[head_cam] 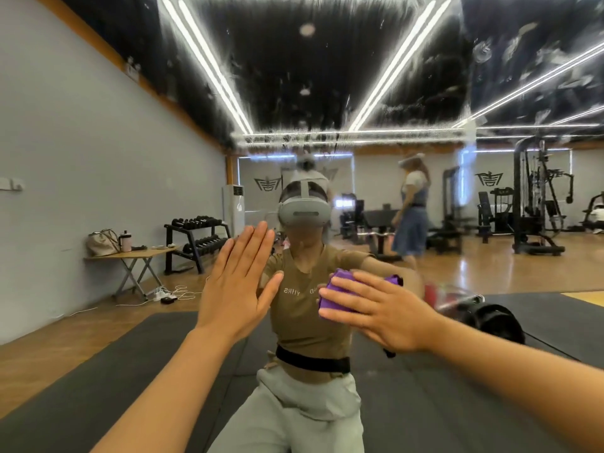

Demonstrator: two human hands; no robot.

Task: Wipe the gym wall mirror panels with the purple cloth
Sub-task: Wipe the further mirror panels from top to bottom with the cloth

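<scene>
The mirror (327, 93) fills nearly the whole frame. Its upper half carries streaks and white smears, densest across the reflected black ceiling at top centre and top right.

The right hand (385, 313), at centre right of the frame, presses the purple cloth (340, 294) flat against the glass. Its fingers are spread and nearly straight over the bunched fabric, so the palm appears to supply the wiping pressure; the cloth is pressed, not pinched. The cloth lies at mid-height, over the reflected torso.

The left hand (238, 286), at centre left, is open: fingers straight and together, palm toward the glass. It probably braces the body while the other arm works. Whether the palm touches the glass cannot be confirmed.

Judgement: the smeared upper zone lies well above the cloth's present position and seems still to need wiping.

Legible writing: the reflected shirt bears small pale mirrored letters, unclear, possibly "YHRS". A winged emblem (489, 178) shows on the far wall at right; no text on it can be read.
</scene>
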